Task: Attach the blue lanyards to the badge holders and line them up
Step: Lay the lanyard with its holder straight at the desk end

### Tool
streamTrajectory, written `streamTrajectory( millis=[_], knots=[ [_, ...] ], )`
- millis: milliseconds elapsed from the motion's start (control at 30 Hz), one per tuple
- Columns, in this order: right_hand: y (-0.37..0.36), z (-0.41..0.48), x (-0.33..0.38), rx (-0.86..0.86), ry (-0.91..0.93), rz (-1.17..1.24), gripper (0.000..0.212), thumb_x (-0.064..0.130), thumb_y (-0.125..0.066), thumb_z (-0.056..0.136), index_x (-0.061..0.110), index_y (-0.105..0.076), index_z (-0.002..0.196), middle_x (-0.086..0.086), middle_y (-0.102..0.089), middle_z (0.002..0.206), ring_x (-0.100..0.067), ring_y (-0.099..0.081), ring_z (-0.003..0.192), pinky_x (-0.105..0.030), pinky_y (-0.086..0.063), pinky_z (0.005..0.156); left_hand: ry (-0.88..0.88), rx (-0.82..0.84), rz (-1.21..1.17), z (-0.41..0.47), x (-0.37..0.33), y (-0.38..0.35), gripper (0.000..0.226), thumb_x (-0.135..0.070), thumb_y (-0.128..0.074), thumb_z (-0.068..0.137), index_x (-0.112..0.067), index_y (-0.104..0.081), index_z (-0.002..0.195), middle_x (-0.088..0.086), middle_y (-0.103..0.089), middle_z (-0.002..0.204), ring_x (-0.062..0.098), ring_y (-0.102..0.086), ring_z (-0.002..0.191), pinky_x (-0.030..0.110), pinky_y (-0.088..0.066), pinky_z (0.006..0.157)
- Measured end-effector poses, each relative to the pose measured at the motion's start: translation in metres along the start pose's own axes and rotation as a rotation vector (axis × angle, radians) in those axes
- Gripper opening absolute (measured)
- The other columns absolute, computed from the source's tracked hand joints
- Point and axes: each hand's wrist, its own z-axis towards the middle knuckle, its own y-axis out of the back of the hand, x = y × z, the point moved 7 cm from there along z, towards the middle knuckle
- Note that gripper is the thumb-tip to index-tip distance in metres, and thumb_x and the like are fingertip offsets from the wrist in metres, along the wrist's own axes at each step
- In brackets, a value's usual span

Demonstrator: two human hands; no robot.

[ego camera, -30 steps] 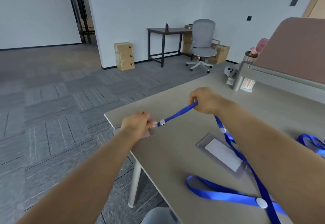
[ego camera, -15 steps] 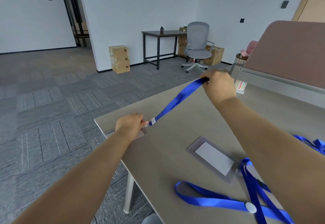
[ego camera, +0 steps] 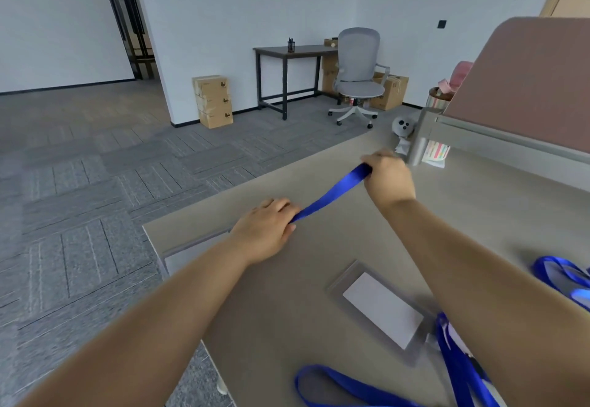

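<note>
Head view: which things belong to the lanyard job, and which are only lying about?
Job: taut blue lanyard, gripped by left hand and right hand; badge holder; loose lanyards.
Lying about: office chair, cardboard boxes, dark table, grey plush toy.

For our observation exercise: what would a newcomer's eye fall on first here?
The blue lanyard stretched taut between the left hand, near the table corner, and the right hand farther back. Then the clear badge holder lying flat beside the right forearm, and the grey office chair at the far wall.
</note>
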Motion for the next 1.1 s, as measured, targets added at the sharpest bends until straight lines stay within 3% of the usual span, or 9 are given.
streamTrajectory(
  millis=[100, 233, 300, 467, 633, 867, 1000, 1100],
  knots=[
    [-0.010, 0.015, -0.007, -0.023, -0.052, 0.058, 0.031, -0.002, -0.039, 0.086, -0.001, -0.059, 0.110, -0.017, -0.052, 0.123, -0.037, -0.057, 0.100, -0.036, -0.046, 0.081, 0.048, 0.081, 0.002, 0.008, 0.008, -0.011, 0.046, -0.032, -0.035, 0.097, -0.020, -0.028, 0.141, 0.001, -0.038, 0.141, 0.023, -0.037, 0.126, 0.037, -0.035, 0.103],
    [-0.085, 0.008, -0.031, 0.375, -0.104, -0.066, 0.032, 0.015, -0.036, 0.095, 0.001, -0.049, 0.121, -0.019, -0.046, 0.132, -0.037, -0.047, 0.119, -0.039, -0.039, 0.097, 0.115, 0.193, -0.057, 0.007, 0.018, -0.026, 0.058, -0.044, -0.028, 0.097, -0.023, -0.009, 0.147, 0.002, -0.023, 0.153, 0.023, -0.020, 0.140, 0.039, -0.019, 0.115],
    [-0.104, 0.002, -0.039, 0.459, -0.073, -0.084, 0.039, 0.021, -0.032, 0.097, 0.008, -0.044, 0.131, -0.015, -0.039, 0.142, -0.036, -0.037, 0.128, -0.041, -0.032, 0.108, 0.113, 0.202, -0.058, 0.007, 0.020, -0.030, 0.056, -0.042, -0.025, 0.098, -0.030, -0.002, 0.147, 0.001, -0.016, 0.155, 0.020, -0.011, 0.143, 0.038, -0.012, 0.117],
    [-0.100, 0.004, -0.045, 0.459, -0.051, -0.042, 0.045, 0.032, -0.030, 0.098, 0.014, -0.037, 0.138, -0.010, -0.028, 0.151, -0.028, -0.023, 0.140, -0.041, -0.021, 0.115, 0.101, 0.243, -0.015, 0.005, 0.028, -0.035, 0.050, -0.051, -0.013, 0.094, -0.044, -0.009, 0.143, -0.002, -0.010, 0.157, 0.017, -0.003, 0.144, 0.040, -0.006, 0.117],
    [-0.097, 0.008, -0.044, 0.388, -0.064, 0.097, 0.031, 0.024, -0.040, 0.095, 0.008, -0.051, 0.118, -0.013, -0.051, 0.129, -0.032, -0.047, 0.119, -0.038, -0.035, 0.101, 0.126, 0.243, -0.063, 0.000, 0.032, -0.031, 0.042, -0.047, -0.021, 0.097, -0.047, -0.025, 0.139, -0.006, -0.010, 0.157, 0.015, -0.003, 0.144, 0.043, -0.003, 0.116],
    [-0.094, 0.012, -0.033, 0.338, 0.002, 0.093, 0.027, 0.022, -0.046, 0.092, 0.009, -0.056, 0.113, -0.013, -0.055, 0.122, -0.030, -0.050, 0.114, -0.037, -0.039, 0.097, 0.155, 0.226, -0.046, 0.008, 0.030, -0.020, 0.043, -0.023, -0.034, 0.097, -0.039, -0.036, 0.137, -0.006, -0.027, 0.150, 0.018, -0.017, 0.140, 0.054, -0.006, 0.115],
    [-0.096, 0.014, -0.037, 0.336, -0.047, 0.087, 0.029, 0.028, -0.043, 0.095, 0.011, -0.057, 0.113, -0.010, -0.038, 0.138, -0.030, -0.048, 0.119, -0.037, -0.039, 0.099, 0.119, 0.205, 0.018, 0.022, 0.019, -0.009, 0.044, -0.014, -0.039, 0.090, -0.027, -0.046, 0.132, -0.004, -0.039, 0.141, 0.022, -0.034, 0.130, 0.043, -0.021, 0.112],
    [-0.095, 0.020, -0.041, 0.322, -0.089, 0.144, 0.029, 0.023, -0.038, 0.097, 0.012, -0.055, 0.117, -0.008, -0.024, 0.149, -0.028, -0.042, 0.127, -0.036, -0.036, 0.102, 0.072, 0.145, -0.084, 0.044, 0.005, -0.008, 0.047, -0.010, -0.035, 0.092, -0.020, -0.039, 0.138, -0.004, -0.034, 0.148, 0.021, -0.034, 0.133, 0.038, -0.032, 0.109]
  ],
)
